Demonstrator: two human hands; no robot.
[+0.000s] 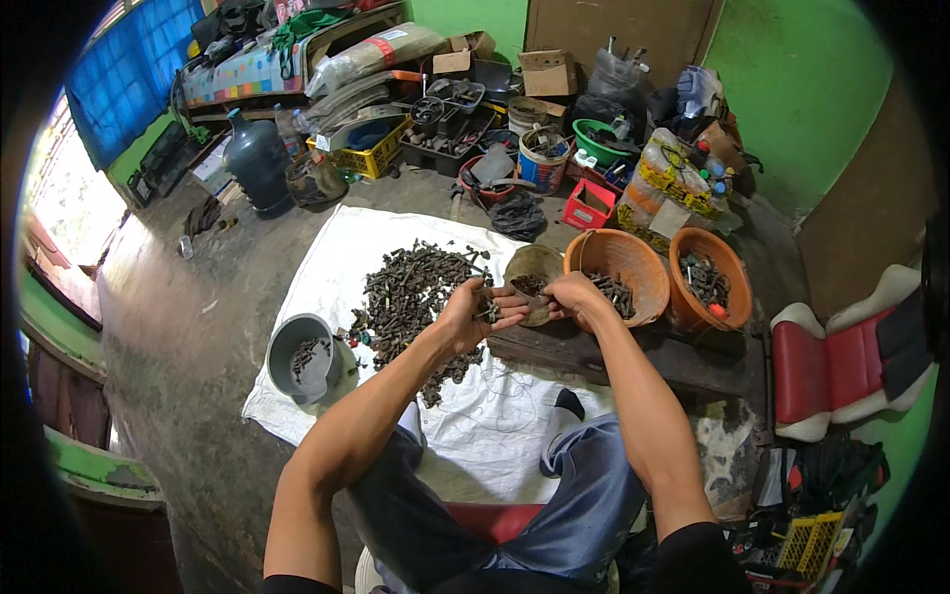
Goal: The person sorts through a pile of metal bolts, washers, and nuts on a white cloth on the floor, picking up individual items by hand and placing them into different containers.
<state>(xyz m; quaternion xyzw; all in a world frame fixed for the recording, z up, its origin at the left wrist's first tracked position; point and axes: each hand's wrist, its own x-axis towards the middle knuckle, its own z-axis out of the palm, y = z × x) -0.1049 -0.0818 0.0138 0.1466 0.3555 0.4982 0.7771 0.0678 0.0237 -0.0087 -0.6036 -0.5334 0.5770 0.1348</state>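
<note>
My left hand [479, 315] is palm up over the right edge of a pile of dark bolts and screws [415, 297], with a few small metal fasteners on its palm and fingers. My right hand [575, 295] has its fingers bent together at the front rim of a small round container [533, 263] with small dark parts in it; what the fingertips hold is too small to tell. The pile lies on a white woven sheet [334, 245]. Left of it, a grey bucket [330, 364] holds some small screws.
An orange basin [644, 271] with bolts and an orange bucket [735, 267] with metal parts stand at the right by a dark wooden bench [549, 353]. A red and white seat [801, 371] is farther right. Behind the sheet are a red box [586, 215] and a black plastic bag [517, 217].
</note>
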